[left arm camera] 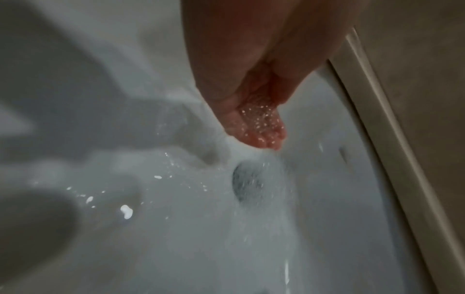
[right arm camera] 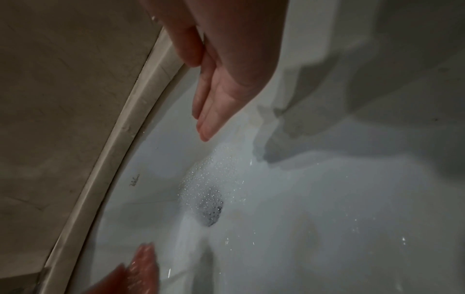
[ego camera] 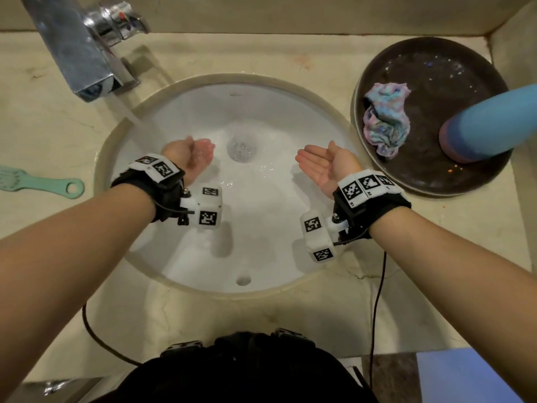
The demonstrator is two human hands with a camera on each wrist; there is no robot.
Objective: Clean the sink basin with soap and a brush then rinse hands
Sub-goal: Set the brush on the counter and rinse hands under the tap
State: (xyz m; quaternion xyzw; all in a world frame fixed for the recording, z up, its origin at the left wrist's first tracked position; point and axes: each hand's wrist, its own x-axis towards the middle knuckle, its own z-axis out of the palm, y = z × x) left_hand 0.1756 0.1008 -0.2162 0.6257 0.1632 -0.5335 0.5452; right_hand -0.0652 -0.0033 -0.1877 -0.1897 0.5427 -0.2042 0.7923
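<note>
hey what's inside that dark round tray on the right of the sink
In the dark round tray lie a crumpled pastel cloth and a blue bottle, plus small specks. The tray floor under the cloth and bottle is hidden.

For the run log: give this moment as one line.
phase: rinsing hands | left hand: cupped under faucet stream | right hand: open, palm up, outside stream | sink basin: wet

Green brush head cut off by left edge.
</note>
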